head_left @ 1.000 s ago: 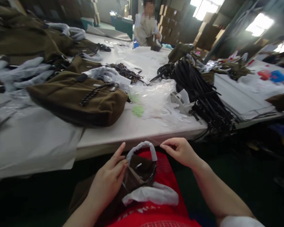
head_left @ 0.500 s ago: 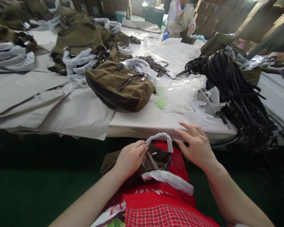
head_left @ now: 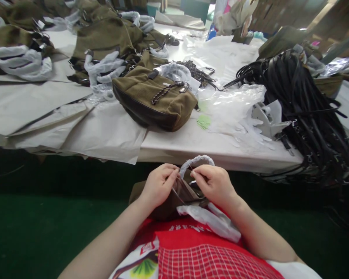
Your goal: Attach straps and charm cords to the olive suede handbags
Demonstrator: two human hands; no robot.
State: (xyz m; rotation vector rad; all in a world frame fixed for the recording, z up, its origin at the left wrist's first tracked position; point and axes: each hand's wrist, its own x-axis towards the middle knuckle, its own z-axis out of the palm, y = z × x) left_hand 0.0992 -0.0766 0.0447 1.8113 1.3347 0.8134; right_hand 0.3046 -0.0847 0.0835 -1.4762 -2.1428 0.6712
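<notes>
An olive handbag (head_left: 170, 207) rests on my lap, its mouth edge showing between my hands. My left hand (head_left: 159, 184) is closed, with thumb and fingers pinching the bag's edge near one end of the wrapped handle (head_left: 202, 158). On the other side, my right hand (head_left: 215, 184) is closed in a pinch just beside that handle. A fine line seems to run by its fingertips, too thin to name. The second handle, in loose white wrapping (head_left: 211, 223), lies toward me over my red apron (head_left: 186, 236).
Ahead, a finished-looking olive bag (head_left: 159, 99) lies on the white table (head_left: 174, 149). Piled bags (head_left: 104, 35) stand at left, black straps (head_left: 302, 97) hang at right. Between them are plastic bags (head_left: 232, 100), green stickers (head_left: 203, 122) and a tape dispenser (head_left: 269, 118). Another person (head_left: 235, 15) is behind.
My right hand has come in from the right, from open fingers to a pinch by the handle. My left hand stays at the bag's edge. The view has shifted slightly.
</notes>
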